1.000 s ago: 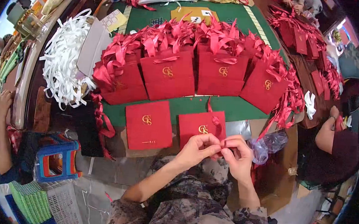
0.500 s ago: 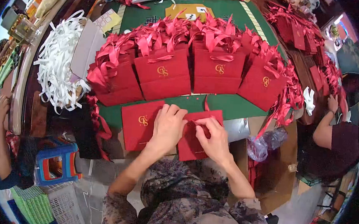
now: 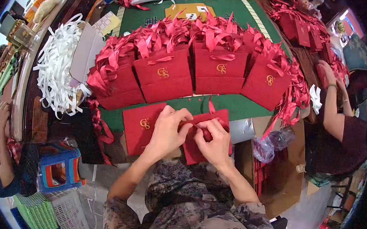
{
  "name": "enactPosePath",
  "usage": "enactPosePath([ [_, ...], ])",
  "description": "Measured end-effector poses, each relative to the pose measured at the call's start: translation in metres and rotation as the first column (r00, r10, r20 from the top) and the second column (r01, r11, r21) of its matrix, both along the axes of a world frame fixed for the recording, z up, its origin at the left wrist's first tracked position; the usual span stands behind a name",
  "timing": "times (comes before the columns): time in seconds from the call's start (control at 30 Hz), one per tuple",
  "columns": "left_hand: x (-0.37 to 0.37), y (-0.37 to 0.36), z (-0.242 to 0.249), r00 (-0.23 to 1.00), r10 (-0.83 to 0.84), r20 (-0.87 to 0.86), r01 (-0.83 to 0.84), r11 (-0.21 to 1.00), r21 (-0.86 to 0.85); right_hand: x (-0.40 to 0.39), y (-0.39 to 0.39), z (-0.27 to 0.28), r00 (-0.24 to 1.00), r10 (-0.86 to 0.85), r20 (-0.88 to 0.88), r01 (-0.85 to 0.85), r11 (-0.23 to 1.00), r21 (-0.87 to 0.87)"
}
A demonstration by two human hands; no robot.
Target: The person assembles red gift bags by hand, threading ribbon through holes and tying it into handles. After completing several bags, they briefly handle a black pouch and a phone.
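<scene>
Ribbon (image 3: 194,125), dark red and narrow, runs between both hands over a red gift bag (image 3: 194,156) that lies flat at the near edge of the green tabletop (image 3: 245,108). The right hand (image 3: 214,143) has thumb and forefinger closed on it, the other fingers curled in. The left hand (image 3: 167,129) bends over the neighbouring bag (image 3: 134,130), its fingers half curled and its thumb near the strand; whether it grips the ribbon too, I can't quite tell, as the fingertips are small and partly hidden. That neighbouring bag also lies flat, gold lettering showing just beside the left hand.

Beyond them, red gift bags with ribbon handles (image 3: 162,77) stand in a curved row. To the left, white ribbons (image 3: 59,63) spill from an open box (image 3: 86,50). To the right of the right hand are a silvery packet (image 3: 243,130) and crumpled clear plastic (image 3: 270,146). At far right a co-worker's arm (image 3: 332,97) reaches toward more red bags (image 3: 302,32); at far left another person's hand (image 3: 2,114) rests near a blue plastic stool (image 3: 60,169).
</scene>
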State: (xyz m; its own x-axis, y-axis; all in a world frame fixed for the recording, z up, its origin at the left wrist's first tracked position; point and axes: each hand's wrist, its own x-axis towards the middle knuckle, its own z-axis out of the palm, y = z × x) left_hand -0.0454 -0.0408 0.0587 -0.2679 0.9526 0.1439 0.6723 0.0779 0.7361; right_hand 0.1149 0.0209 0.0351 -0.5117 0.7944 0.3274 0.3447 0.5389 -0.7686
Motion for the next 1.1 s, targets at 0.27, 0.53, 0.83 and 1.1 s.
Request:
enactPosePath([
  [0.27, -0.001, 0.000, -0.001, 0.994, 0.003, 0.114, 0.002, 0.999, -0.049, 0.003, -0.005, 0.004, 1.000, 0.007, -0.014, -0.005, 0.996, 0.085],
  [0.53, -0.004, 0.002, -0.006, 0.975, -0.038, 0.217, 0.061, 0.993, -0.097, 0.006, -0.006, 0.003, 1.000, 0.015, -0.008, -0.015, 0.998, 0.068],
  [0.83, -0.007, 0.004, -0.003, 0.950, -0.041, 0.310, 0.078, 0.991, -0.109, 0.009, -0.008, 0.005, 1.000, 0.017, -0.012, -0.016, 1.000, 0.019],
  [1.1, -0.005, 0.003, 0.004, 0.961, -0.032, 0.275, 0.073, 0.988, -0.138, 0.010, -0.004, 0.009, 1.000, -0.002, 0.014, 0.003, 0.998, -0.069],
])
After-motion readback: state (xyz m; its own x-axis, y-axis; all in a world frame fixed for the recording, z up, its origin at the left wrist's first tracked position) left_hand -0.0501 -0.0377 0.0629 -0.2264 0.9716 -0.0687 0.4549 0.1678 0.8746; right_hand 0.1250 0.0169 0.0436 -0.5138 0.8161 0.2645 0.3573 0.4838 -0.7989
